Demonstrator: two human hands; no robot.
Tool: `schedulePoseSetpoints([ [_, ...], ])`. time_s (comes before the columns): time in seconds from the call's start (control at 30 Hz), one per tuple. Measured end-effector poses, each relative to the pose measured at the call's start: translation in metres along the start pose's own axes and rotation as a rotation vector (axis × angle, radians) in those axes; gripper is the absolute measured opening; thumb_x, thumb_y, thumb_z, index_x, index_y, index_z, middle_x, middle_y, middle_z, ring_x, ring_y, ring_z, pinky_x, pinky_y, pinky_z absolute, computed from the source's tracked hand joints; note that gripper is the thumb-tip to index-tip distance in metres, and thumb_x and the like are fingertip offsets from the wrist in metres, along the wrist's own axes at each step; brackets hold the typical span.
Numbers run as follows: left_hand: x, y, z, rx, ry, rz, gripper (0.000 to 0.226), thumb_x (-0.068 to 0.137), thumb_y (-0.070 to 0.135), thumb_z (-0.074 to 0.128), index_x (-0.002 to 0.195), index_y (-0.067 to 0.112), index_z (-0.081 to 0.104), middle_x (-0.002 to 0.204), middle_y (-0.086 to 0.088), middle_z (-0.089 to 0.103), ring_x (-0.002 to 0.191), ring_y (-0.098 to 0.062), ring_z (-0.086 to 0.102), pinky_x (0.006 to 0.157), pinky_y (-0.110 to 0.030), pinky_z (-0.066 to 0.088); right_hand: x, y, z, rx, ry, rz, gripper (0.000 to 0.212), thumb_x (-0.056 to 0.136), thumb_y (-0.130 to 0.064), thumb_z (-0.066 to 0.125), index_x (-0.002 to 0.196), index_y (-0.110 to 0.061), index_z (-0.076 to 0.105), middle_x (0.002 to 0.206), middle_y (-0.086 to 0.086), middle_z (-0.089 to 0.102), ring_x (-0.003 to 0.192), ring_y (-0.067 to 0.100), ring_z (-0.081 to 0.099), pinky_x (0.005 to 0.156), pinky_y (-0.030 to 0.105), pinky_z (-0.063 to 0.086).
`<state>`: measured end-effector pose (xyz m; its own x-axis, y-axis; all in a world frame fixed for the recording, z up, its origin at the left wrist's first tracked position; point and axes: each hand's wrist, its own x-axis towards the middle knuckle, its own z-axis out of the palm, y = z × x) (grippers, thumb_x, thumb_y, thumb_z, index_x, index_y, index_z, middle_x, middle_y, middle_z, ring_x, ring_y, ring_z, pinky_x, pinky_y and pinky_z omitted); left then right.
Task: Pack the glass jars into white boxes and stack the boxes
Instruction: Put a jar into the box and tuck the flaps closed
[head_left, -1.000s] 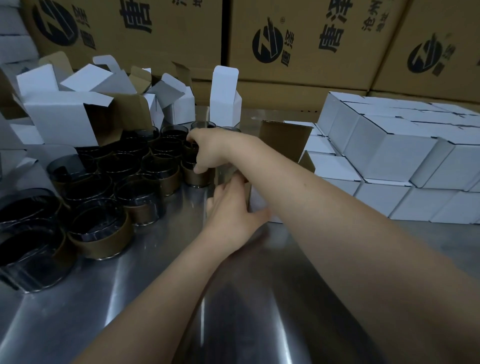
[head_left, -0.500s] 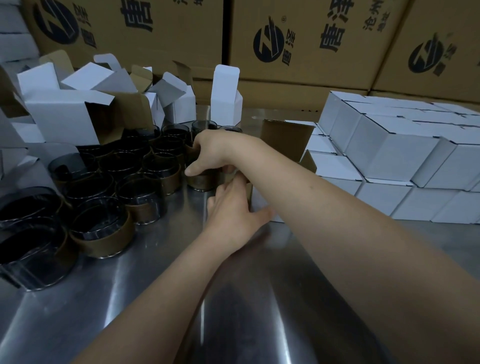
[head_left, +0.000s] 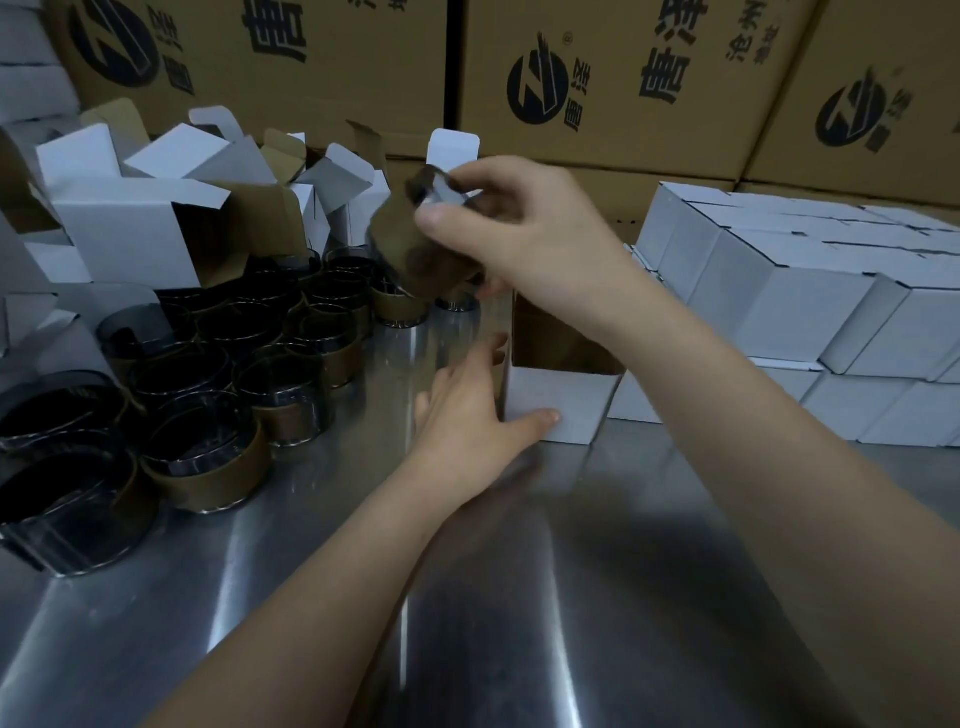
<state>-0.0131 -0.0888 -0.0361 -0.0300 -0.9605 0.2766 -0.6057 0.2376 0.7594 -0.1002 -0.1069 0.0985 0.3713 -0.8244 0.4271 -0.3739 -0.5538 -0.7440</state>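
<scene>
Just above the middle of the frame, the right hand (head_left: 524, 228) now holds a glass jar (head_left: 415, 254) clear of the surface (head_left: 519, 597). Half a second ago it was still down among the cluster of jars (head_left: 234, 364) at the left, closing on one at the cluster's right edge. The jar has been lifted and swung toward the open white box (head_left: 561, 410). It hangs tilted and motion-blurred, its brown band toward the camera, above and just left of the box's mouth. I judge the pick done, and lowering the jar into the box the step in hand. The right hand's fingers (head_left: 436, 215) are curled round the jar, thumb across its near rim, wrist bent downward. The left hand (head_left: 462, 415) has stayed put at the box's left corner. Its fingers lie fairly straight along the left wall and its thumb presses the front face, bracing the box. The closed white boxes (head_left: 805, 291) stand stacked at the right of the frame.
</scene>
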Motion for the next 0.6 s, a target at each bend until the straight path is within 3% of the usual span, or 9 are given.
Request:
schedulePoseSetpoints([
  [0.07, 0.0, -0.001, 0.0, 0.0, 0.004, 0.011, 0.079, 0.081, 0.052, 0.07, 0.146, 0.034, 0.029, 0.14, 0.008, 0.048, 0.132, -0.021, 0.036, 0.097, -0.033, 0.022, -0.012, 0.003, -0.012, 0.107, -0.007, 0.013, 0.024, 0.087, -0.039, 0.067, 0.107, -0.026, 0.065, 0.098, 0.005, 0.069, 0.085, 0.024, 0.07, 0.066, 0.046, 0.061],
  [0.17, 0.0, 0.0, -0.001, -0.004, 0.014, 0.002, 0.073, 0.08, 0.052, 0.071, 0.141, 0.036, 0.034, 0.118, 0.022, 0.047, 0.128, -0.019, 0.039, 0.096, -0.031, 0.024, -0.028, 0.011, -0.025, 0.203, -0.007, -0.016, 0.028, 0.086, -0.035, 0.062, 0.109, -0.02, 0.066, 0.099, 0.01, 0.068, 0.087, 0.029, 0.068, 0.064, 0.044, 0.06],
  [0.27, 0.0, 0.0, -0.001, 0.012, 0.031, -0.026, 0.06, 0.078, 0.052, 0.073, 0.129, 0.032, 0.047, 0.099, 0.031, 0.043, 0.124, -0.017, 0.043, 0.093, -0.032, 0.031, -0.045, 0.028, -0.029, 0.151, -0.003, -0.112, 0.028, 0.084, -0.038, 0.06, 0.11, -0.028, 0.061, 0.104, -0.001, 0.065, 0.091, 0.008, 0.064, 0.071, 0.028, 0.057],
  [0.33, 0.001, 0.001, -0.002, 0.013, 0.03, -0.01, 0.059, 0.078, 0.052, 0.073, 0.129, 0.032, 0.051, 0.112, 0.022, 0.054, 0.126, -0.018, 0.045, 0.096, -0.034, 0.032, -0.056, 0.04, -0.028, 0.086, -0.015, -0.165, 0.031, 0.084, -0.04, 0.054, 0.113, -0.03, 0.056, 0.111, -0.006, 0.062, 0.1, 0.003, 0.06, 0.084, 0.021, 0.051],
  [0.4, 0.001, 0.003, -0.002, -0.006, 0.039, 0.01, 0.063, 0.077, 0.052, 0.074, 0.133, 0.036, 0.05, 0.126, 0.018, 0.056, 0.128, -0.016, 0.044, 0.095, -0.034, 0.03, -0.062, 0.048, -0.029, -0.017, -0.034, -0.209, 0.033, 0.087, -0.04, 0.051, 0.118, -0.029, 0.052, 0.116, -0.01, 0.06, 0.109, 0.007, 0.059, 0.091, 0.025, 0.047],
  [0.5, 0.001, 0.004, -0.004, -0.022, 0.011, 0.013, 0.07, 0.075, 0.053, 0.075, 0.136, 0.035, 0.046, 0.129, 0.017, 0.057, 0.129, -0.015, 0.046, 0.103, -0.041, 0.033, -0.065, 0.054, -0.034, -0.159, -0.035, -0.263, 0.038, 0.091, -0.042, 0.047, 0.125, -0.027, 0.049, 0.12, -0.008, 0.057, 0.114, 0.012, 0.055, 0.094, 0.028, 0.045],
  [0.6, 0.0, 0.008, -0.006, -0.087, -0.009, -0.002, 0.086, 0.064, 0.056, 0.074, 0.14, 0.032, 0.042, 0.125, 0.014, 0.06, 0.125, -0.016, 0.052, 0.107, -0.046, 0.04, -0.067, 0.056, -0.034, -0.288, -0.064, -0.301, 0.048, 0.091, -0.045, 0.044, 0.131, -0.019, 0.049, 0.118, -0.005, 0.055, 0.11, 0.009, 0.053, 0.089, 0.022, 0.043],
])
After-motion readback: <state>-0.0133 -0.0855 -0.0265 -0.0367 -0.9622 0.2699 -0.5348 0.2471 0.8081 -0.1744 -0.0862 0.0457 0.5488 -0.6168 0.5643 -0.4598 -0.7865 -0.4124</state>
